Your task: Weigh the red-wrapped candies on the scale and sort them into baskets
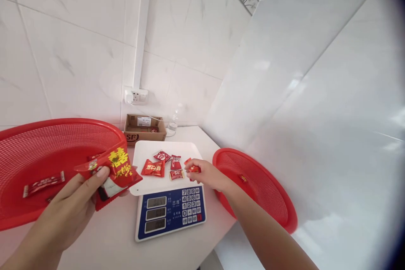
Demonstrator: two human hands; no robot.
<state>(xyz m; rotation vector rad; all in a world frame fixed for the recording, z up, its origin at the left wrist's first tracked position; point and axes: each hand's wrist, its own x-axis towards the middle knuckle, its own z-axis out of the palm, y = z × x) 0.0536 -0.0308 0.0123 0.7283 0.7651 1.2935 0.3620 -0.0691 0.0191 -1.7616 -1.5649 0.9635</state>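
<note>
My left hand grips red candy packets with yellow lettering, thumb on top, between the left basket and the scale. Over the right side of the scale's white pan, my right hand pinches a small red wrapped candy, partly hidden by its fingers. On the pan lie a larger red candy packet and several smaller red wrapped candies. The digital scale has a blue panel with number keys and three displays; its digits are too faint to read.
A large red mesh basket at left holds a few wrapped candies. Another red basket at right has a small piece in it. Behind the scale stand a cardboard box and a clear bottle, near a wall socket.
</note>
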